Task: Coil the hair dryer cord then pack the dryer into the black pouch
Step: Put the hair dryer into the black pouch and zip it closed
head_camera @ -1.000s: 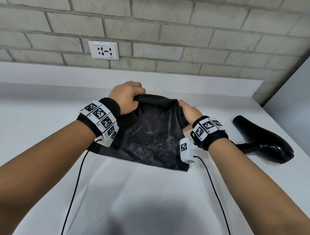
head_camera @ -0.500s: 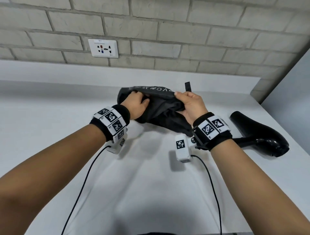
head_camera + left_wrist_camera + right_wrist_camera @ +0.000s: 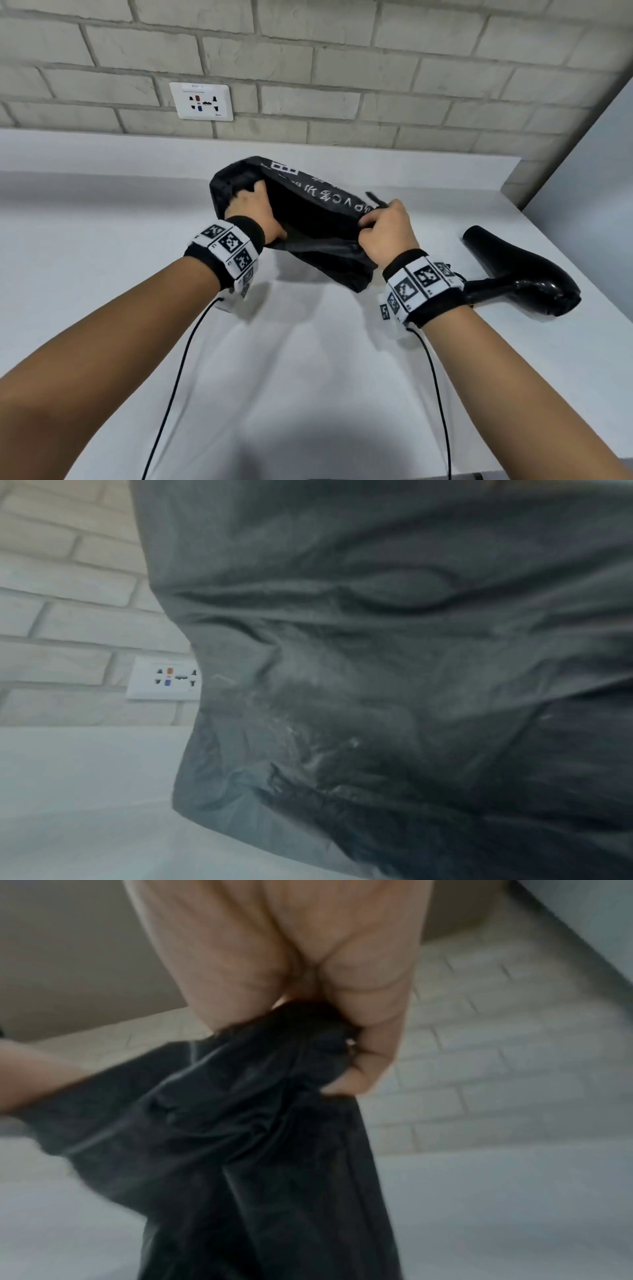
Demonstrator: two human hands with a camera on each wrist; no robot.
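Right hand (image 3: 385,236) pinches pouch (image 3: 318,236) rim; pouch limp, thin, probably light, best held at mouth edges. Left hand (image 3: 255,214) pushed inside mouth, fingers hidden, grip unclear. Pouch held above table (image 3: 102,240). Dryer (image 3: 524,274) on table, right of right hand; probably rigid, slick; take by handle.

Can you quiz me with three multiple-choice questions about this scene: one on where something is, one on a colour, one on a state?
1. Where is the hair dryer?
A. inside the pouch
B. on the counter, right of the hands
C. plugged into the wall socket

2. What colour is the pouch?
A. black
B. red
C. white

3. What is the right hand doing?
A. resting flat
B. holding the dryer
C. gripping the pouch's edge

Answers: 1 B, it lies on the white counter. 2 A, black with white lettering. 3 C, its fingers pinch the fabric.
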